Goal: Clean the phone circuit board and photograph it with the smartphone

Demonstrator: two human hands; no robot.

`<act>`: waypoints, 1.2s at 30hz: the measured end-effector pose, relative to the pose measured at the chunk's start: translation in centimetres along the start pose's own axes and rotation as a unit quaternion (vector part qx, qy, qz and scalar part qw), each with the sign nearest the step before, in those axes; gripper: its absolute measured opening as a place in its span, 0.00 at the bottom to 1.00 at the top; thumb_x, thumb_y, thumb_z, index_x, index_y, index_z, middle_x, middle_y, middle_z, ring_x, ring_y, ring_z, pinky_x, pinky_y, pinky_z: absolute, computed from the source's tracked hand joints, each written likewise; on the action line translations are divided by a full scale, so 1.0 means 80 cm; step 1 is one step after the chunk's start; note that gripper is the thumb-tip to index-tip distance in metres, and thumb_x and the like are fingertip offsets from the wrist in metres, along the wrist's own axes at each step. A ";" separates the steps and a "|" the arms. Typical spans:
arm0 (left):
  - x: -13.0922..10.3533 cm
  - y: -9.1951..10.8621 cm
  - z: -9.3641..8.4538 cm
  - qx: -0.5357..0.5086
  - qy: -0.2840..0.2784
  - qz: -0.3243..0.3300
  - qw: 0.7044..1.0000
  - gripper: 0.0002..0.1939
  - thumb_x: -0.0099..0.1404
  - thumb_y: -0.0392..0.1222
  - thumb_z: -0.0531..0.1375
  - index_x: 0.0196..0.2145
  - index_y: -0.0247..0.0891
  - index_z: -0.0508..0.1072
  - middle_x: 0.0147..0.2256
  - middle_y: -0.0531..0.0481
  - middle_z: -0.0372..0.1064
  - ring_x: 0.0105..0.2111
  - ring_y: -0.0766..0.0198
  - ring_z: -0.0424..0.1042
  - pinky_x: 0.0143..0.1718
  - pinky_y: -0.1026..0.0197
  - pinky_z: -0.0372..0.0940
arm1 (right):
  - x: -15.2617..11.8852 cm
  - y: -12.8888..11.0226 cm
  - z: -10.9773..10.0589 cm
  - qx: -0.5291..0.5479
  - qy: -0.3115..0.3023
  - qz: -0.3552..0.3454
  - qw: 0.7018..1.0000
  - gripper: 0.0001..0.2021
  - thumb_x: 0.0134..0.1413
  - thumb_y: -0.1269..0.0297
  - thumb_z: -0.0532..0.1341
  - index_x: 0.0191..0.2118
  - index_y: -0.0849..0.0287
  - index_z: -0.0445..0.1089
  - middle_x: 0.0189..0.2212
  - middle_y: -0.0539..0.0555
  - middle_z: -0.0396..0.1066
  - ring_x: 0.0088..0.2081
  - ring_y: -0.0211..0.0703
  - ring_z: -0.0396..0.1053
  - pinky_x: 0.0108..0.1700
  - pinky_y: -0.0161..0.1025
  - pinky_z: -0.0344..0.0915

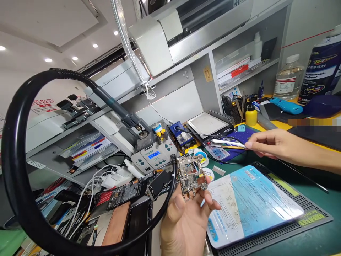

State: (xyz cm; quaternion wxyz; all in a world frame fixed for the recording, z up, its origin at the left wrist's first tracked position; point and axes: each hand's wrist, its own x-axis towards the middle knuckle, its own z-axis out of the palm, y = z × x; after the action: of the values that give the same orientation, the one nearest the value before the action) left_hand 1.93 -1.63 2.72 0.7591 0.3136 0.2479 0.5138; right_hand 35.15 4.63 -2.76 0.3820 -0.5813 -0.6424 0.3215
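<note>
My left hand [188,220], palm up in the lower middle, holds a small bare phone circuit board [190,174] by its lower edge, between thumb and fingers. The board is tilted towards me and densely covered with metal shields and chips. Over on the right, my right hand [269,145] pinches the end of a slim white stick-like tool [229,143]. A thin brown stick [230,147] runs just below that tool; whether the fingers hold it too, I cannot tell. Both lie over a dark blue mat [245,133].
A blue-and-white flat box [255,202] lies on a black tool mat [317,211]. A thick black hose [17,149] loops across the left. Behind stand a soldering station [153,156], a flat heating plate [207,126], a yellow bottle [250,116] and a spray can [318,71].
</note>
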 end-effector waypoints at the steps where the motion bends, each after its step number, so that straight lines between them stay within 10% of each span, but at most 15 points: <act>1: 0.000 0.000 0.001 0.001 0.001 0.001 1.000 0.27 0.54 0.56 0.77 0.48 0.42 0.85 0.48 0.39 0.80 0.36 0.60 0.73 0.42 0.54 0.73 | 0.000 -0.001 0.000 -0.001 -0.002 0.000 1.000 0.34 0.54 0.26 0.62 0.28 0.57 0.75 0.21 0.50 0.64 0.23 0.41 0.58 0.27 0.38 0.50; 12: -0.001 -0.002 -0.001 -0.008 0.009 0.009 1.000 0.25 0.54 0.53 0.78 0.48 0.43 0.85 0.47 0.40 0.80 0.36 0.60 0.74 0.43 0.53 0.74 | -0.001 -0.005 0.001 -0.005 -0.010 0.004 1.000 0.35 0.51 0.24 0.62 0.30 0.57 0.76 0.23 0.51 0.67 0.23 0.41 0.58 0.26 0.38 0.52; 19: 0.001 -0.001 -0.001 -0.039 -0.002 -0.011 0.999 0.15 0.60 0.55 0.74 0.32 0.40 0.84 0.43 0.41 0.81 0.34 0.59 0.75 0.43 0.52 0.73 | 0.000 -0.007 0.001 -0.017 -0.006 0.001 1.000 0.35 0.52 0.24 0.62 0.30 0.57 0.76 0.23 0.51 0.67 0.24 0.42 0.59 0.27 0.39 0.52; 36: -0.008 0.001 0.002 -0.070 -0.069 -0.040 0.994 0.20 0.51 0.53 0.75 0.39 0.41 0.85 0.43 0.46 0.78 0.33 0.59 0.69 0.39 0.53 0.68 | 0.001 -0.001 -0.002 -0.043 -0.017 0.012 0.999 0.34 0.54 0.24 0.60 0.31 0.56 0.76 0.23 0.51 0.68 0.24 0.42 0.61 0.28 0.40 0.54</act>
State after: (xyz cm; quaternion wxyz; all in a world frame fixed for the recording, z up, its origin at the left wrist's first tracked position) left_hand 1.75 -2.27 2.94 0.8147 0.2838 0.1705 0.4761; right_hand 35.27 4.66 -2.59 0.3421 -0.5994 -0.6547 0.3083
